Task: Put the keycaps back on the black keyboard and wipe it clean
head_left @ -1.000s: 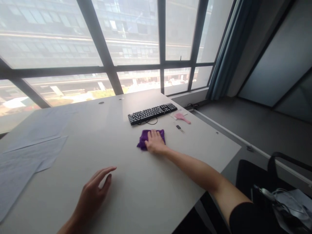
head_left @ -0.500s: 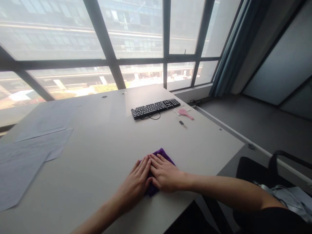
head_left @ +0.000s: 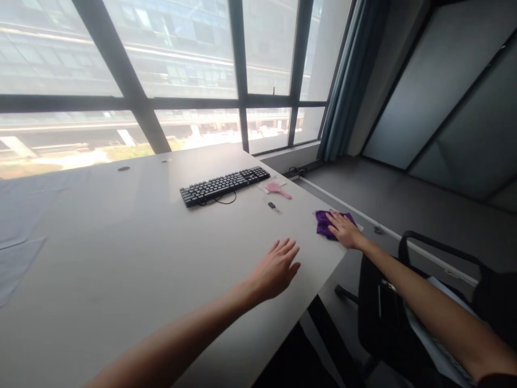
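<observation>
A purple cloth (head_left: 324,224) lies rumpled at the right corner of the white desk (head_left: 133,253). My right hand (head_left: 343,229) rests flat on it, fingers spread and covering part of the cloth. To the left and closer to me, my left hand (head_left: 277,269) is over the desk with its fingers stretched out and nothing in it. I cannot tell whether its palm touches the surface.
A black keyboard (head_left: 224,186) lies farther back, its cable looped in front. Beside it are a pink hairbrush (head_left: 278,189) and a small dark object (head_left: 272,206). Papers (head_left: 20,269) spread at the left. A black chair (head_left: 375,318) stands by the right edge; windows line the back.
The hands were together on the cloth and have parted. My right hand has slid the cloth rightward to the desk's corner; my left hand has come off it. The view has turned right.
</observation>
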{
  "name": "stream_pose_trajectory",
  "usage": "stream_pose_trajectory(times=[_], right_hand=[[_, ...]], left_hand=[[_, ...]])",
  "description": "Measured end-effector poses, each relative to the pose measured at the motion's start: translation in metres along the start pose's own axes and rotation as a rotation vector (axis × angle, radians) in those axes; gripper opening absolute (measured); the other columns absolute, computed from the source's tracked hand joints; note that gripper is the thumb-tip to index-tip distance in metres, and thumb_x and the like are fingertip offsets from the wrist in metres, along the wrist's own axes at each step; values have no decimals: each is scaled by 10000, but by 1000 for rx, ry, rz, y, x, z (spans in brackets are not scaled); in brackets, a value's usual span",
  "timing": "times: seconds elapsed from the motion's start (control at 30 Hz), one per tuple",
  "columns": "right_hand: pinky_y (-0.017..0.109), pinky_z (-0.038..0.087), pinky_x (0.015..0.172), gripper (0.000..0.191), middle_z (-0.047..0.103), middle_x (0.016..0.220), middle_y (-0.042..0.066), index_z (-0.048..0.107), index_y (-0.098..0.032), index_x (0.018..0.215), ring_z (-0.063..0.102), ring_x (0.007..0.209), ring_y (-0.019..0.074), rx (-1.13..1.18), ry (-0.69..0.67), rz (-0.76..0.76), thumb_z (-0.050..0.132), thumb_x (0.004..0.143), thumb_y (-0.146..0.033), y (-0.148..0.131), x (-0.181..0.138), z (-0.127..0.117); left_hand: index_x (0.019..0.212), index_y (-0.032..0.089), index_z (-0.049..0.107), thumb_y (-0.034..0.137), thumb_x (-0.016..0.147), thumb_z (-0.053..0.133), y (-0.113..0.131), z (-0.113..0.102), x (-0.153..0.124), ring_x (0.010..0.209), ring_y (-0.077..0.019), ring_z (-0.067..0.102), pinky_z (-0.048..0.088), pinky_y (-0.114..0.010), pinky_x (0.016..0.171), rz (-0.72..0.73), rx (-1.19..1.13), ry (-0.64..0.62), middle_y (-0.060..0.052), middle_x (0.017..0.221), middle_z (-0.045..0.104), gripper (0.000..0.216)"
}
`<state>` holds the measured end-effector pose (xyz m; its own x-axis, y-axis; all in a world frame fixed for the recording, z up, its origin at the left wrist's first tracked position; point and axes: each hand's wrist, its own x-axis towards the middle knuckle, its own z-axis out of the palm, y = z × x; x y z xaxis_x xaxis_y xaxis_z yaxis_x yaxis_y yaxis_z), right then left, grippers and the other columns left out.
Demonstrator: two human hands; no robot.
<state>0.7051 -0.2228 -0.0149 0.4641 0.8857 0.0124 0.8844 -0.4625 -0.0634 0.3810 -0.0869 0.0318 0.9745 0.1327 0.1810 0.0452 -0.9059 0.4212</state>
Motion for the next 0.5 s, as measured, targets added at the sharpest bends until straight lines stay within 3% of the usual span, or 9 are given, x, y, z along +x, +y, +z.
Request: stream_pose_trajectory(times=[0.07,0.17,0.23,0.37,0.43,0.5], right_hand=[[465,164,1247,625,188,1661,151,264,-106,1590,180,1538,265,-14,-20,124,257,1033,-387,13,10,-5],[473,129,1252,630,170,1657,184,247,-51,1586,148,1543,278,-13,-14,193,241,1034,-355,-19,3,-6],[474,105,1257,638,154,1661,178,247,-58,1588,132,1546,281,6,-9,63,271,1030,-366,-69,-14,0],[475,109,1261,697,115,1674,142,215,-108,1604,89,1553,274,101,49,-350,380,1002,-419,-188,-50,13],[460,118,1264,720,139,1668,157,189,-79,1605,85,1554,268,147,60,-488,388,997,-409,-231,-57,16],[456,123,1262,707,157,1660,175,228,-54,1592,107,1551,275,169,44,-521,375,1000,-410,-255,-50,16]], left_hand=[[1399,169,540,317,1015,445,-6,-6,-3,1465,-282,382,254,-539,1237,-22,-11,-13,-135,1515,500,422],[1399,144,541,279,1000,438,-22,-8,-11,1436,-286,431,291,-536,1225,-89,-27,-3,-144,1482,535,433],[1427,124,510,252,987,429,-33,-5,-16,1422,-287,451,343,-515,1205,-143,-37,47,-158,1489,524,465],[1460,111,465,128,916,403,-41,1,-32,1423,-257,449,384,-462,1193,-163,-35,153,-163,1514,491,548],[1483,104,433,84,865,413,-41,0,-48,1469,-256,377,348,-463,1216,-123,-6,147,-166,1554,436,619],[1509,82,389,72,848,417,-41,-4,-67,1509,-273,292,319,-478,1228,-146,44,116,-183,1596,358,662]])
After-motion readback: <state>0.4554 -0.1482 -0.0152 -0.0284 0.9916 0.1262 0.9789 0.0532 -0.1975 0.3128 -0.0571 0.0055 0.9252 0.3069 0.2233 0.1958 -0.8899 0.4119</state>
